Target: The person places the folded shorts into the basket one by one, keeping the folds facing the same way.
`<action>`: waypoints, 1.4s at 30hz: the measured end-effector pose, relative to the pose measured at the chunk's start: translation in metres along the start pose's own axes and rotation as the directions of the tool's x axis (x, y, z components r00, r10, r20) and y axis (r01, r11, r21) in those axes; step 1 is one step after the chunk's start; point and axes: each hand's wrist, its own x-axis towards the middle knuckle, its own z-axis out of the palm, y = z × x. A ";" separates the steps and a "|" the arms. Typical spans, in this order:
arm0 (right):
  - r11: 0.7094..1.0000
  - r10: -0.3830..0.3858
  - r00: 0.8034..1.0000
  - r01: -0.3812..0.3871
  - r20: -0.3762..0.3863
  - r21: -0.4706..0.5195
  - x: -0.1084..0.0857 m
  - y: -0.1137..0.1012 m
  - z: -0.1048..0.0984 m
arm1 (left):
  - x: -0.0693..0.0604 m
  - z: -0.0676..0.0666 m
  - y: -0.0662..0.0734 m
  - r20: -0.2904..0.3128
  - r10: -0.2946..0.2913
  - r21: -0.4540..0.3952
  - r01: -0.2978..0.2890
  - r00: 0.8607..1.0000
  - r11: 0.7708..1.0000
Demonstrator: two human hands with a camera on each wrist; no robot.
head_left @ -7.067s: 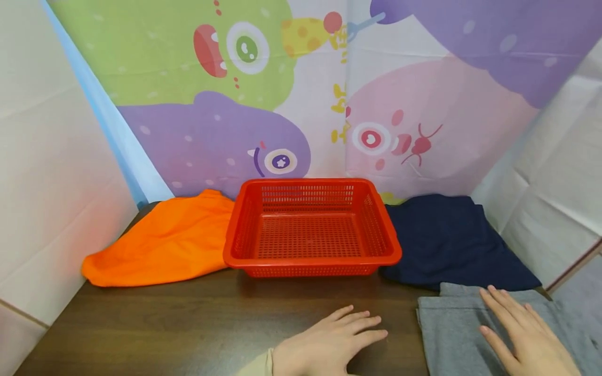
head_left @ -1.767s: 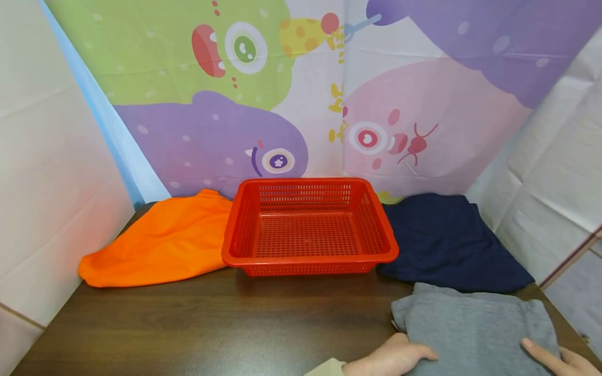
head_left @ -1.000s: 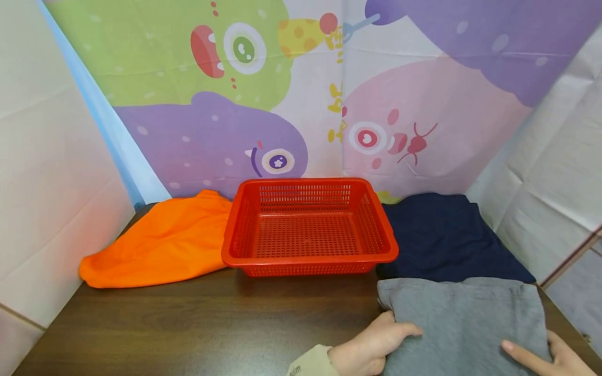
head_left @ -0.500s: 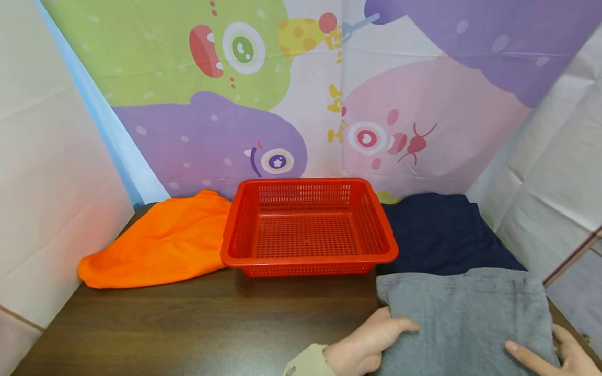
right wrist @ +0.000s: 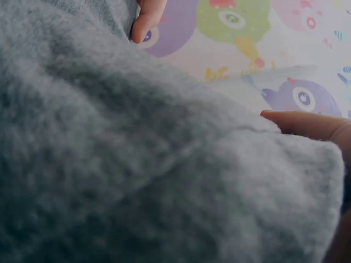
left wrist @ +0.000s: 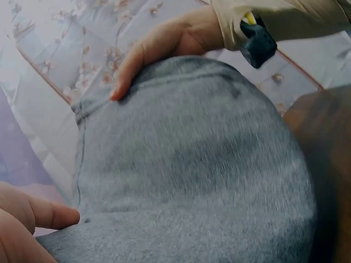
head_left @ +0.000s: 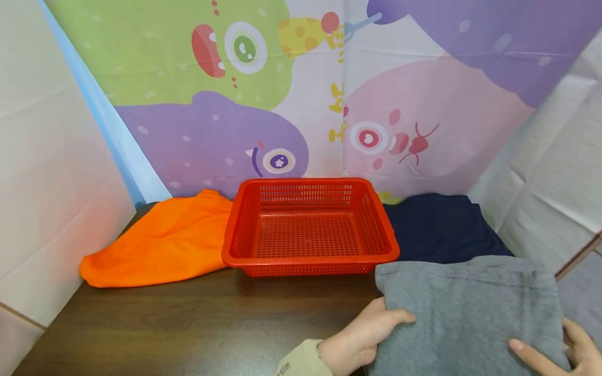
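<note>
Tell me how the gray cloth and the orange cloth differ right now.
The gray cloth is gripped by the left hand and right hand; the orange cloth lies on the table, untouched by either.
The gray cloth has a fairly straight, wide top edge; the orange cloth tapers toward its left end.
Both are fabric with no visible print.

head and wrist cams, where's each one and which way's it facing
Head: on the person's head, facing forward and down at the rectangular red plastic basket and plain grey fabric piece; left hand, beige left sleeve and right hand show.
Left wrist: on the left wrist, facing across the fabric piece toward the right hand; left fingers show lower left.
Right wrist: on the right wrist, facing over the fabric piece toward the pastel cartoon-printed backdrop; parts of both hands show.
Shared: head and right wrist both show fabric piece and backdrop.
</note>
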 end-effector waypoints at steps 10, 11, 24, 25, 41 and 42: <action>0.985 -0.112 0.990 0.122 -0.080 0.123 -0.014 -0.009 0.003 | 0.000 -0.005 0.003 -0.030 0.031 0.050 -0.029 0.999 0.998; 0.979 -0.134 0.987 0.145 -0.088 0.142 -0.015 -0.010 0.004 | 0.000 -0.006 0.004 -0.031 0.028 0.053 -0.026 0.999 0.998; 0.945 -0.289 0.953 0.298 -0.086 0.131 -0.033 -0.042 0.006 | -0.004 -0.022 0.016 0.027 0.087 0.057 -0.089 0.996 0.994; 0.940 -0.311 0.946 0.320 -0.087 0.120 -0.033 -0.043 0.006 | -0.004 -0.023 0.017 0.025 0.091 0.059 -0.092 0.996 0.994; 0.870 -0.465 0.876 0.479 -0.126 0.120 -0.035 -0.050 0.010 | -0.010 -0.036 0.032 0.062 0.126 -0.014 -0.126 0.990 0.992; 0.871 -0.469 0.877 0.478 -0.102 0.114 -0.035 -0.051 0.010 | -0.011 -0.037 0.033 0.064 0.131 -0.016 -0.130 0.989 0.991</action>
